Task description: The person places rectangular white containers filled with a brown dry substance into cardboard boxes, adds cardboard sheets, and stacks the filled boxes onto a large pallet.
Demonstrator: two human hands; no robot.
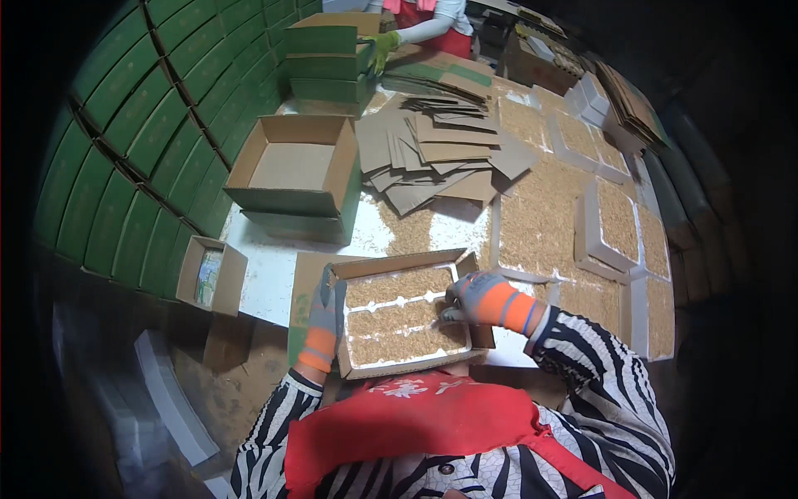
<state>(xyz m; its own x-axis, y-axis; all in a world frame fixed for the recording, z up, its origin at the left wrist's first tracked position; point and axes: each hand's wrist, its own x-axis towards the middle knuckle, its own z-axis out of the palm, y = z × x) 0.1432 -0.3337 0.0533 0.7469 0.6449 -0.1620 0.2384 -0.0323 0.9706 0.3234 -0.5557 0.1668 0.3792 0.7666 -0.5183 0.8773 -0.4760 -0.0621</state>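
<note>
Before me on the table is a cardboard box (408, 368) holding a white foam tray (408, 360) filled with tan granular material (399, 288) that looks like sawdust or husks. Wearing a grey and orange glove, my left hand (323, 318) grips the box's left wall. My right hand (483, 300), gloved alike, reaches in at the right end; its fingers are bent at the tray's rim, and whether they pinch it is hidden. Under the box's left side lies a flat green and brown cardboard piece (303, 293).
Left of centre, an open box (346, 212) stands on another. Cardboard sheets (424, 156) lie scattered beyond. Filled foam trays (542, 212) cover the right side. Green boxes (137, 137) are stacked at left. A small box (230, 274) sits at the table's edge. A co-worker's gloved hand (381, 50) touches far boxes.
</note>
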